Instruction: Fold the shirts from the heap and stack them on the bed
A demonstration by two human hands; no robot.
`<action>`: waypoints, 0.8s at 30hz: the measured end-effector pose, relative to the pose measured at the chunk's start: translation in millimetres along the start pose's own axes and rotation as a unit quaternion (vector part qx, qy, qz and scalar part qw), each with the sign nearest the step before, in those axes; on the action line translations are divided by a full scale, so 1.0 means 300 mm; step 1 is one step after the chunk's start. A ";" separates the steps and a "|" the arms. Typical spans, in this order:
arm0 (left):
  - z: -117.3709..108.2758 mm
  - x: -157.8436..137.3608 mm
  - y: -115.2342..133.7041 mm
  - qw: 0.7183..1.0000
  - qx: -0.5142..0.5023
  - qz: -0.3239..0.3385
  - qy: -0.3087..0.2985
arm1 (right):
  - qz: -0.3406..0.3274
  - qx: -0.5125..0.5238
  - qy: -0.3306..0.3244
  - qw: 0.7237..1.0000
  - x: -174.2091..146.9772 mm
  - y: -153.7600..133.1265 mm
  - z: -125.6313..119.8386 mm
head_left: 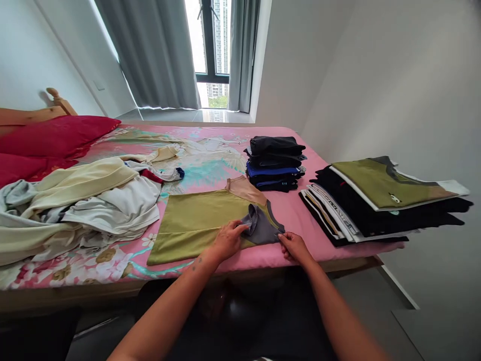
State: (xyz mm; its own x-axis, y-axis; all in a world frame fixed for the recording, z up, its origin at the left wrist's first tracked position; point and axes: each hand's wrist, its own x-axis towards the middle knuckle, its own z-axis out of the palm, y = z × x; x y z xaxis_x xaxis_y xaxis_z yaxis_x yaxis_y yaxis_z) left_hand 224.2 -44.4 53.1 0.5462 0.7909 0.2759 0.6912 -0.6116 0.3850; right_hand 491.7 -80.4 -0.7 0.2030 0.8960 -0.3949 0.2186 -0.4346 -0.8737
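Note:
An olive-green T-shirt [195, 213] with a grey shoulder part and a tan sleeve lies flat near the bed's front edge, one side folded in lengthwise. My left hand [228, 239] rests on its near side, thumb and fingers closed on the grey sleeve, which bunches up there. At the shirt's right end my right hand [295, 246] pinches the grey shoulder edge by the collar. The collar curves away on the far side of that hand. Both forearms reach in from the lower edge of the view.
On the left is a loose heap of pale clothes [112, 205], with red pillows [63, 138] behind it. A stack of dark folded clothes [276, 163] stands beyond the shirt. To the right, a taller pile of folded shirts [376, 200] sits at the edge of the bed [319, 248].

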 end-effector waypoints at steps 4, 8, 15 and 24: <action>0.000 0.131 0.019 0.992 0.098 0.036 -0.065 | -0.001 0.015 -0.001 1.000 0.020 0.011 -0.004; -0.061 0.193 -0.010 0.981 0.135 0.051 -0.132 | 0.000 0.023 -0.002 1.000 0.031 0.019 -0.005; -0.086 0.228 -0.032 0.963 0.133 0.127 -0.199 | -0.006 0.014 0.003 1.000 0.029 0.015 -0.006; -0.091 0.263 -0.016 0.957 0.134 0.160 -0.199 | -0.003 0.009 0.003 1.000 0.011 -0.007 -0.010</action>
State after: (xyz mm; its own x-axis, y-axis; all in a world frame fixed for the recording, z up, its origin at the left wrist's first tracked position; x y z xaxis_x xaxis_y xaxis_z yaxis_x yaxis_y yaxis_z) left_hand 250.9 21.5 97.0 0.8506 0.5246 -0.0363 0.5257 -0.8467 0.0825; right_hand 494.8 -76.9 0.7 0.2078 0.8977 -0.3886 0.2027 -0.4281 -0.8807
